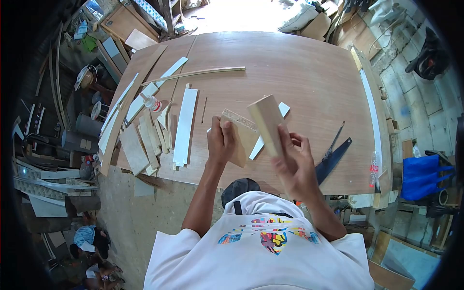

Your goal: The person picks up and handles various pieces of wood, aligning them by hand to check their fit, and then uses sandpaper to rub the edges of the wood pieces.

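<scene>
My left hand [221, 141] is closed around the left side of a flat piece of particle board [242, 140], whose rough chipped edge faces up. In my right hand [298, 162] is a pale wooden block [267, 121], gripped near its lower end and tilted. The block is close beside the board's right end and overlaps it in this view. Under both pieces, a white strip [256, 149] lies diagonally on the table [309, 63]. To the right of my right hand rests a handsaw [336, 161] with a dark blade.
A pencil [204, 111], white boards [185, 126], wood offcuts [135, 150] and a glue bottle [153, 103] lie on the left. A clear bottle [373, 169] stands at the right edge, near a blue bag [421, 176]. People [92, 240] are low at the left.
</scene>
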A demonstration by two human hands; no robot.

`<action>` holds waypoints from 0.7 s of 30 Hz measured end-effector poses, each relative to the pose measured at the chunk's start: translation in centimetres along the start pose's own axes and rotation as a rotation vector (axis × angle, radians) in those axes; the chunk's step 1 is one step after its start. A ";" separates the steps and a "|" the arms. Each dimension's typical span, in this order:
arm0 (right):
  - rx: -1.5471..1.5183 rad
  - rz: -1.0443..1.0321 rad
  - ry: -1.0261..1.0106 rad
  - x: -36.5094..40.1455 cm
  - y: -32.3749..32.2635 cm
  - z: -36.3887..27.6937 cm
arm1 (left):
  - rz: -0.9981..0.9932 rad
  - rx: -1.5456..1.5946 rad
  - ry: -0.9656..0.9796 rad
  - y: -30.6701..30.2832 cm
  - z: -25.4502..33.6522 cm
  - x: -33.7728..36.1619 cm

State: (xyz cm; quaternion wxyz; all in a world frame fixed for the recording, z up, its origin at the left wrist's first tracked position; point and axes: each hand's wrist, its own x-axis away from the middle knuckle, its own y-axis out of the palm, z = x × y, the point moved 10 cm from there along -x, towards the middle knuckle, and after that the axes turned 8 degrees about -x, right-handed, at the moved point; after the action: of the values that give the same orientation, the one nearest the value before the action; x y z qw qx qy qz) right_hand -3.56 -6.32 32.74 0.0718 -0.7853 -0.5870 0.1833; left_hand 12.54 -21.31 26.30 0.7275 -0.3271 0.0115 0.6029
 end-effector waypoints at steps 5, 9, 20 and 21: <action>-0.043 0.037 0.106 -3.2 -0.3 3.7 | -0.027 0.013 0.101 0.8 1.5 0.8; -0.178 -0.017 0.091 -3.6 -0.9 3.8 | -0.106 0.140 0.120 1.4 1.2 0.8; 0.056 -0.314 -0.025 0.7 1.8 -2.1 | -0.174 0.308 -0.045 3.0 -3.0 1.4; 0.007 -0.396 0.022 1.8 1.9 -1.6 | -0.280 0.546 -0.326 3.9 -5.4 1.9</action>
State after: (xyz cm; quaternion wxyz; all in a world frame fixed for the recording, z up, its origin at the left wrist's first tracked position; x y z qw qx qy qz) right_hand -0.82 -5.05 33.25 0.1156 -0.6562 -0.7286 0.1588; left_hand 11.64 -22.05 19.52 0.8560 -0.0180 0.0111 0.5165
